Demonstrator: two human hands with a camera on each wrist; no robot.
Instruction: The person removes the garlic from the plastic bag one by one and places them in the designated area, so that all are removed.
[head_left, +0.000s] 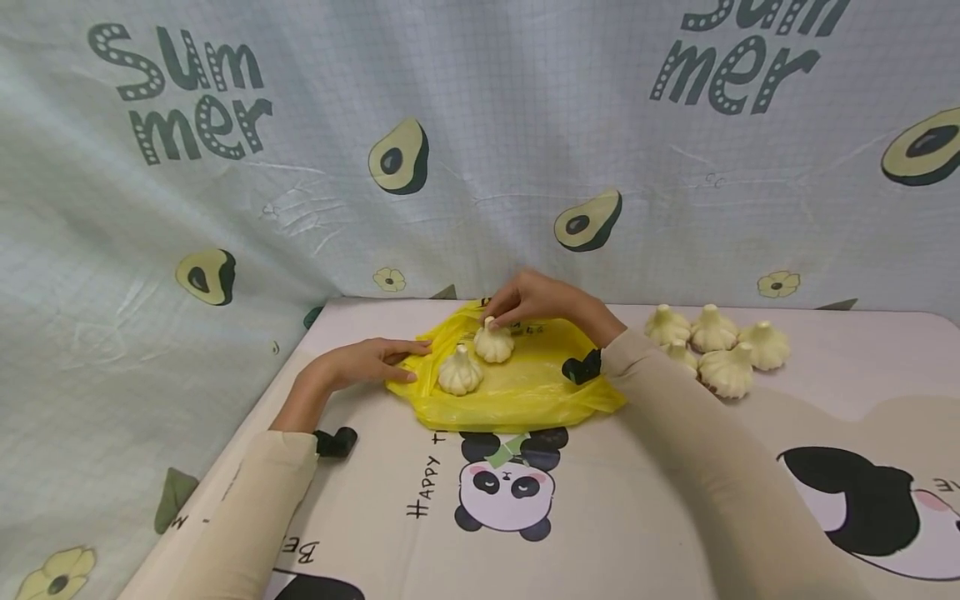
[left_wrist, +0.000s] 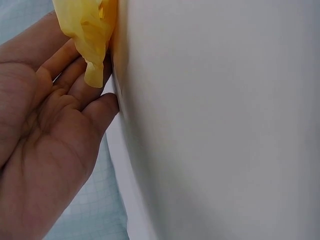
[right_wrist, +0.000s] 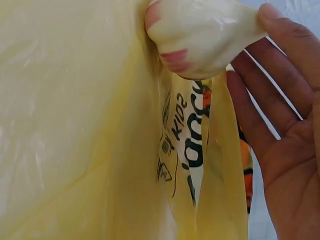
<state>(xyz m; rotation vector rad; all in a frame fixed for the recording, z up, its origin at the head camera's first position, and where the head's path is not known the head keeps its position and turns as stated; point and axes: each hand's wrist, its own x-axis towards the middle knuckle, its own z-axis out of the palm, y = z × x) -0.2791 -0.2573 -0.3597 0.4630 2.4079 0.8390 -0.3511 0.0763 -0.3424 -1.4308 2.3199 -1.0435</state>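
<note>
A yellow plastic bag (head_left: 525,396) lies spread on the table, with one garlic bulb (head_left: 461,372) on its left part. Just behind that bulb, my right hand (head_left: 542,300) pinches a second garlic bulb (head_left: 495,343) by its stem, over the bag. The right wrist view shows this bulb (right_wrist: 200,37) close up, cream with pink patches, its stem at the thumb and fingertips. My left hand (head_left: 367,362) rests at the bag's left edge with fingers loosely extended. In the left wrist view, a crumpled bag corner (left_wrist: 92,45) lies against the left hand's fingers (left_wrist: 75,75).
Several more garlic bulbs (head_left: 716,346) sit grouped on the table at the right, beyond the right forearm. A printed curtain (head_left: 480,100) hangs behind the table. The table cover (head_left: 622,500) carries panda prints.
</note>
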